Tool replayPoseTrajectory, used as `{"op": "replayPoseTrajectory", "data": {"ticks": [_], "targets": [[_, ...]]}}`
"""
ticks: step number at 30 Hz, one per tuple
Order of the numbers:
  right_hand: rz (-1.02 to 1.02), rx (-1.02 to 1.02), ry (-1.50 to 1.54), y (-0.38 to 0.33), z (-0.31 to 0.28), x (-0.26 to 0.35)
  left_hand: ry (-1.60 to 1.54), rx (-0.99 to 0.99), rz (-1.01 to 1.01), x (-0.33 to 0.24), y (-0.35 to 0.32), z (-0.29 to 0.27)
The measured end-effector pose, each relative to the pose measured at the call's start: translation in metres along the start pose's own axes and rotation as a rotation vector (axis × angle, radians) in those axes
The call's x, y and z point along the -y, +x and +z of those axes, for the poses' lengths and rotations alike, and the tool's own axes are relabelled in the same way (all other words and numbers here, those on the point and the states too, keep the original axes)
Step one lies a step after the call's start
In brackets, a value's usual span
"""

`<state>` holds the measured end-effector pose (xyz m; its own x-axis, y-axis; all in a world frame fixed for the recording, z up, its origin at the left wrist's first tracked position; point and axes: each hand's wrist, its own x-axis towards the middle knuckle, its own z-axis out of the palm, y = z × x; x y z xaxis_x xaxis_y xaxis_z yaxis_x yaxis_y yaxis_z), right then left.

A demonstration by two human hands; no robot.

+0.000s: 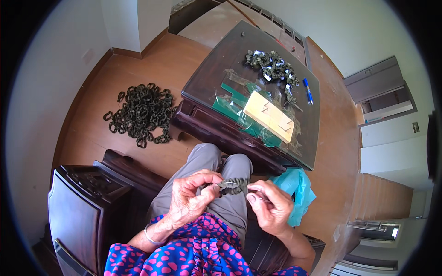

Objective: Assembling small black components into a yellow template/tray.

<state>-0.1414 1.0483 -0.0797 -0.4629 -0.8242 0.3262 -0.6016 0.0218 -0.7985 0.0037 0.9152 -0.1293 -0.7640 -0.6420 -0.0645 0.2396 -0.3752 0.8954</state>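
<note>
Above my lap, my left hand pinches a small dark green ruffled fabric ring, which looks like a scrunchie, between thumb and fingers. A thin pale line runs along the top of the ring. At the ring's other end, my right hand is closed in a pinch close to the fabric. Whatever sits between its fingertips is too small to make out. Loose rings of the same dark green kind lie in a big pile on the floor to the left.
A dark wooden table stands ahead. It bears a heap of green rings with white bits, a blue pen, a yellow board and green sheeting under clear tape. A teal plastic bag hangs by my right hand.
</note>
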Motion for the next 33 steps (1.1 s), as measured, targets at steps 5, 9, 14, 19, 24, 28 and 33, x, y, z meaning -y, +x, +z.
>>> {"op": "replayPoseTrajectory", "data": {"ticks": [5, 9, 14, 19, 24, 28, 33], "targets": [[-0.065, 0.198, -0.120, 0.025, -0.002, 0.018, 0.074, 0.160, 0.109, 0.003, 0.001, -0.002], [-0.071, 0.125, -0.095, 0.014, 0.002, 0.006, 0.122, 0.167, 0.070, 0.004, -0.002, -0.001], [0.039, 0.118, 0.074, 0.007, 0.014, 0.009, -0.262, 0.196, 0.066, 0.010, 0.001, -0.004], [0.073, 0.095, 0.134, 0.003, 0.021, 0.006, -0.433, 0.112, -0.073, 0.003, 0.003, 0.007], [-0.025, 0.155, -0.056, 0.006, 0.020, 0.006, -0.525, 0.160, -0.072, 0.016, 0.003, 0.000], [0.024, 0.206, -0.094, 0.009, 0.005, 0.020, -0.507, 0.102, -0.072, 0.017, 0.004, -0.002], [-0.115, 0.259, -0.236, 0.012, -0.006, 0.034, -0.373, 0.187, 0.018, 0.022, 0.005, -0.009]]}}
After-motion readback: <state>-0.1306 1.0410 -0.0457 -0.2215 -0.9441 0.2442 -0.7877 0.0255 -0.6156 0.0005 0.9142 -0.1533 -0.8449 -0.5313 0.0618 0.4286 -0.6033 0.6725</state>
